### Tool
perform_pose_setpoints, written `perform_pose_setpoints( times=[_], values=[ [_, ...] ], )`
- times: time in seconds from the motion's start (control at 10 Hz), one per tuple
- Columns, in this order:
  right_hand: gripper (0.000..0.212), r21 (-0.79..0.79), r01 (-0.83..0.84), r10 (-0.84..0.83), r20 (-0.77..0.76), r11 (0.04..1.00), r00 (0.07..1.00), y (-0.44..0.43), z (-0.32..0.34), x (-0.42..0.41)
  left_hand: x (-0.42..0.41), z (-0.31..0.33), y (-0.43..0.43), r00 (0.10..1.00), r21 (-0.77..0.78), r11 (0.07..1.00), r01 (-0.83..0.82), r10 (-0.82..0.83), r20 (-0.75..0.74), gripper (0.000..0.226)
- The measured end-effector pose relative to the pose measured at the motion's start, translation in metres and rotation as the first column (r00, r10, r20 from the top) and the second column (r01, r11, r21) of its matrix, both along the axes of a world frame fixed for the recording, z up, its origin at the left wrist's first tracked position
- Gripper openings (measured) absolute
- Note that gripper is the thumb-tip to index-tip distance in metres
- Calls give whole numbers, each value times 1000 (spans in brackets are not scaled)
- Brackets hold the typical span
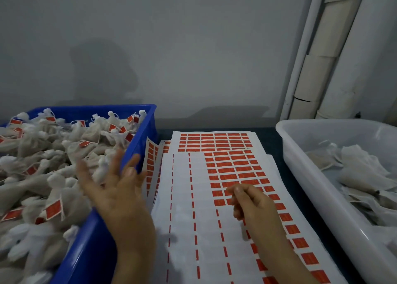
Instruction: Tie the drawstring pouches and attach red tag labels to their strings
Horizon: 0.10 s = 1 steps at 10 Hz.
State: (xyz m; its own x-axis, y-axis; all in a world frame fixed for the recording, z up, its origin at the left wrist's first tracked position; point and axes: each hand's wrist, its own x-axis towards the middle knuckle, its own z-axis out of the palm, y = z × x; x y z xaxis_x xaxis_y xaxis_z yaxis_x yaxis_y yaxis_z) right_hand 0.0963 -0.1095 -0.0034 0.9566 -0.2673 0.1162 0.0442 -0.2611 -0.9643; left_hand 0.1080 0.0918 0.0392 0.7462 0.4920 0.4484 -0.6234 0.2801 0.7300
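Red labels [234,170] fill the right part of the top sheet [182,219] on the table; its left columns are peeled bare. The right hand [253,204] hovers over those labels with fingers curled, thumb tip [236,189] against the forefinger, right above a red row. Whether a label is pinched between them cannot be told. The left hand [120,189] is spread wide and blurred, palm up, over the right wall of the blue bin [141,146], holding nothing. Tied pouches [43,155] with red tags are heaped in that bin, and one lies just beyond the spread fingers [134,161], ungripped. Untagged pouches [354,165] lie in the white tub [300,155] at right, well apart from both hands.
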Motion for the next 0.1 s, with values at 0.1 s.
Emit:
perform_pose_setpoints(
  times=[0.1],
  values=[
    [18, -11, -18, 19, 27, 1000, 999, 4, 6, -2, -2, -11, -40, 981, 328, 940, 90, -26, -193, 42]
  ],
)
